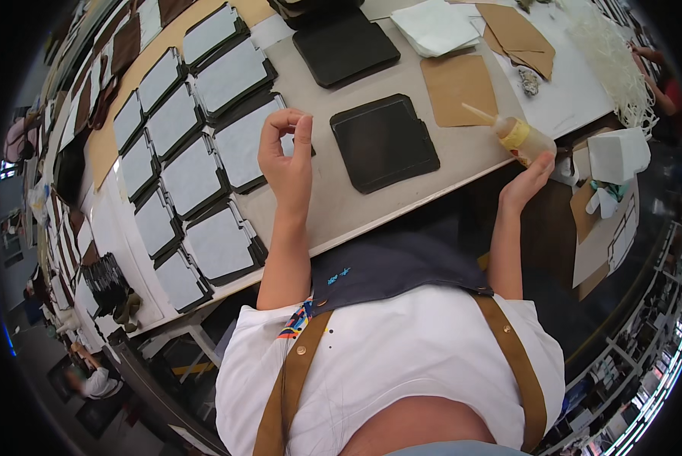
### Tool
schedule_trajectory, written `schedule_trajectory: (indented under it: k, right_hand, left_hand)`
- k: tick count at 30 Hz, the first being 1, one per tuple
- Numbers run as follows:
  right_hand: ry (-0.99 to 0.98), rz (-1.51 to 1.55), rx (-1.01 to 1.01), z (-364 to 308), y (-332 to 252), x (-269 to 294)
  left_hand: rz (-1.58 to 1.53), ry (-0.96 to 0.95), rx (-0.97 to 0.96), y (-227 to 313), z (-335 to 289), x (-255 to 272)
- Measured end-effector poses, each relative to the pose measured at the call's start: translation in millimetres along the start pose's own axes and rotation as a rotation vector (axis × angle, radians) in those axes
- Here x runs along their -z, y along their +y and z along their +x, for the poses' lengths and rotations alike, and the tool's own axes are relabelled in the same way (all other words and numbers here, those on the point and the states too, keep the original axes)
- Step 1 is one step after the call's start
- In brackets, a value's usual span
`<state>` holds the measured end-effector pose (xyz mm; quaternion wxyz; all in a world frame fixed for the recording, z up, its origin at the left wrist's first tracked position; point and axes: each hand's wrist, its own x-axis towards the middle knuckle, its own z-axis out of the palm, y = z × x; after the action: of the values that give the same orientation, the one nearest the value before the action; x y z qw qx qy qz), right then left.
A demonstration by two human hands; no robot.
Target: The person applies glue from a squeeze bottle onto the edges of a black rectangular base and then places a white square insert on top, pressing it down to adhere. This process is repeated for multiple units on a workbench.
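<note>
My right hand (pixel 525 182) is wrapped round the base of a translucent squeeze bottle (pixel 535 140) with a yellow band and a long pointed nozzle. The bottle is tilted, its tip toward the upper left, over the table's near right edge. My left hand (pixel 286 156) is raised beside the rows of panels, its thumb and curled fingers meeting in a pinch. Whether anything small is between them cannot be made out. Between my hands a flat black panel (pixel 384 143) with rounded corners and a stitched-looking border lies on the table (pixel 333 216).
Several black panels with pale grey faces (pixel 193 182) lie in overlapping rows at left. Beyond the single panel are a black stack (pixel 346 49), a brown sheet (pixel 459 91) and white sheets (pixel 434 29). Pale strips (pixel 611 64) hang at the far right, near another person's arm (pixel 662 95).
</note>
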<state>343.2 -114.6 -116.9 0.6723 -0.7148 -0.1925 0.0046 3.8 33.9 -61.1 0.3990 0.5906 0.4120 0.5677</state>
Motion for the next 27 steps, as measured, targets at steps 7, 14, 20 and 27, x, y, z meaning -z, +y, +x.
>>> schedule_trajectory:
  k: [7, 14, 20, 27]
  right_hand:
    - [-0.230, -0.371, 0.712, 15.5, -89.7, -56.5]
    - [-0.892, -0.572, 0.739, 45.3, -81.6, -172.7]
    - [-0.961, -0.554, 0.646, 68.5, -80.2, -185.6]
    - [-0.994, -0.494, 0.530, 88.2, -72.9, -192.1]
  left_hand:
    - [0.059, 0.004, -0.033, -2.9, 1.2, -3.1]
    - [0.072, 0.011, -0.015, -5.4, 1.3, -2.5]
    - [0.064, 0.008, -0.026, -1.8, 0.9, -2.1]
    - [0.061, 0.008, -0.034, -4.1, 0.6, -4.2]
